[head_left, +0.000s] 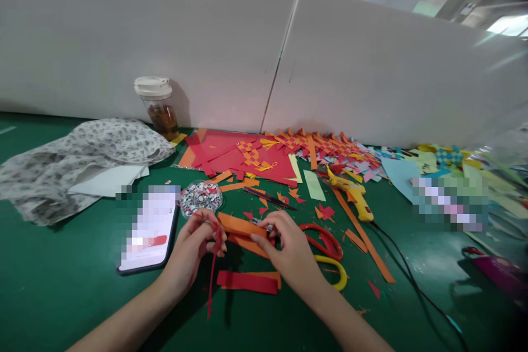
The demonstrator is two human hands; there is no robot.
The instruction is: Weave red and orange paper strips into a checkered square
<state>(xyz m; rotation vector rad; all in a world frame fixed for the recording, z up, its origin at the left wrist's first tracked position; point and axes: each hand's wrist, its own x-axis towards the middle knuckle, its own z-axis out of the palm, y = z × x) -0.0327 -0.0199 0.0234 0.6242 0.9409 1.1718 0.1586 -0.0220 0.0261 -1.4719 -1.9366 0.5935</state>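
My left hand point(203, 236) has its fingers closed on a red string point(213, 275) that hangs down over the green table. Pinched in my right hand point(282, 236) are orange paper strips point(241, 226), which reach across to the left fingertips. Below the hands lie a red strip point(249, 282) and an orange one partly under it. Scissors with red handles point(336, 247) and a yellow loop point(341, 275) rest just right of my right hand.
A phone point(149, 231) lies left, beside a bag of googly eyes point(201, 198). Behind are a lidded cup point(163, 115), patterned cloth point(103, 143), red sheets point(226, 148) and woven paper pieces point(322, 146). A yellow glue gun point(357, 198) with a black cord is right.
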